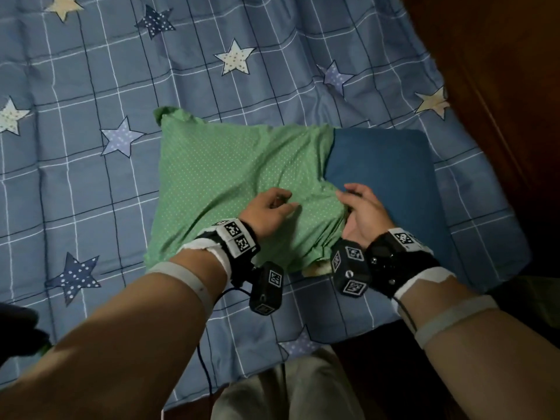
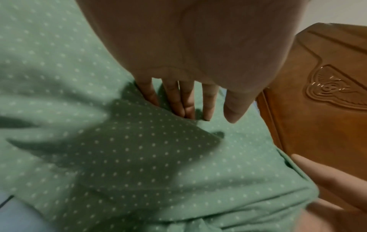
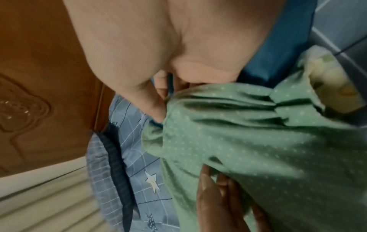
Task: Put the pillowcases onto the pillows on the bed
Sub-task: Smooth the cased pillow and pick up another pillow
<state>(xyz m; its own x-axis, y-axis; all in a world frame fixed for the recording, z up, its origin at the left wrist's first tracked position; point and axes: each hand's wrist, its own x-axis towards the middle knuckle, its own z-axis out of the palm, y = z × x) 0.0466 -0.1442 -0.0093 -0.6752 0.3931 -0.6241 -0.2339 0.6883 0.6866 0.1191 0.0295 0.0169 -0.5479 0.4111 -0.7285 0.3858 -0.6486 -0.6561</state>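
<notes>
A green dotted pillowcase [image 1: 218, 177] lies on the bed, drawn over the left part of a blue pillow [image 1: 388, 183]; the pillow's right part is bare. My left hand [image 1: 269, 207] rests on the pillowcase near its open end. In the left wrist view its straight fingers [image 2: 188, 106] press into the green cloth [image 2: 139, 149], the thumb free. My right hand [image 1: 360, 207] grips the pillowcase's hem where it meets the blue pillow. In the right wrist view my right hand [image 3: 163, 97] pinches the bunched green edge [image 3: 258, 141] with thumb and fingers, beside the blue pillow [image 3: 278, 55].
The bed has a blue checked sheet [image 1: 91, 86] with stars. A carved wooden headboard [image 1: 500, 71] stands close on the right. A pale yellow patterned cloth [image 1: 318, 269] peeks out under the pillowcase's near edge. My legs are at the bed's near edge.
</notes>
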